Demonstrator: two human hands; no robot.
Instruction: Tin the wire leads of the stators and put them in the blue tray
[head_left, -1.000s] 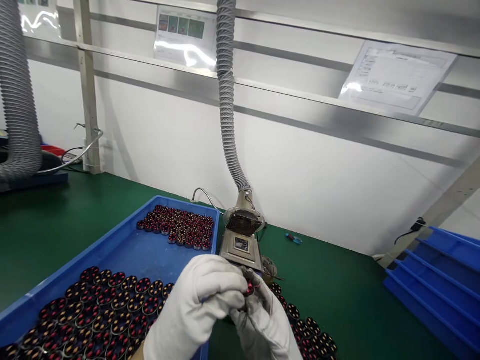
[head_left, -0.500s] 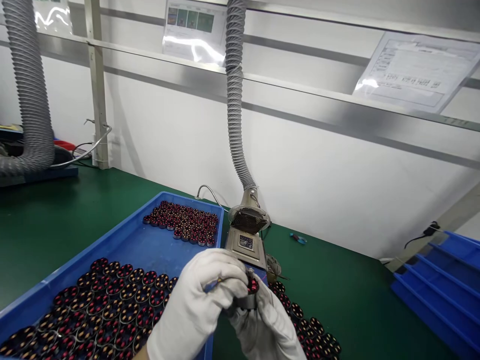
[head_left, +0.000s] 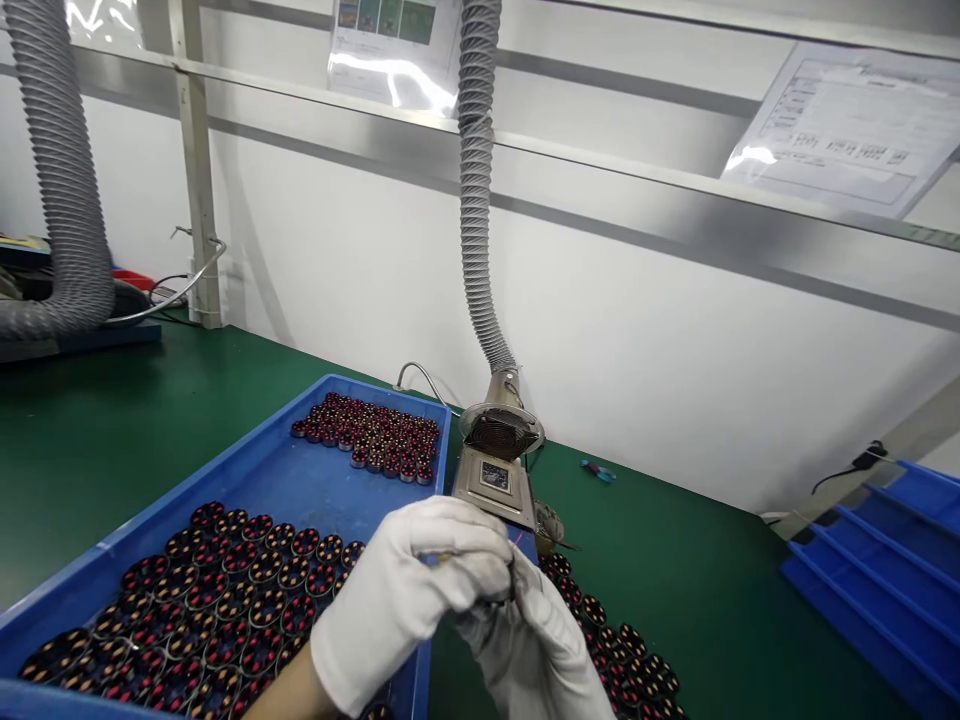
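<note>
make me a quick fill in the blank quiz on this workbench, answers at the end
The left hand and right hand wear ____ gloves. The large tray of round parts is ____. The tabletop is ____. In the picture, the small tool lies to the ____ of the metal machine.

Missing words: white; blue; green; right.

Open passage over the table [head_left: 720,610] between ring parts [head_left: 628,662] and right-hand blue trays [head_left: 892,580]; grey hose [head_left: 478,190] blocks far centre
</note>
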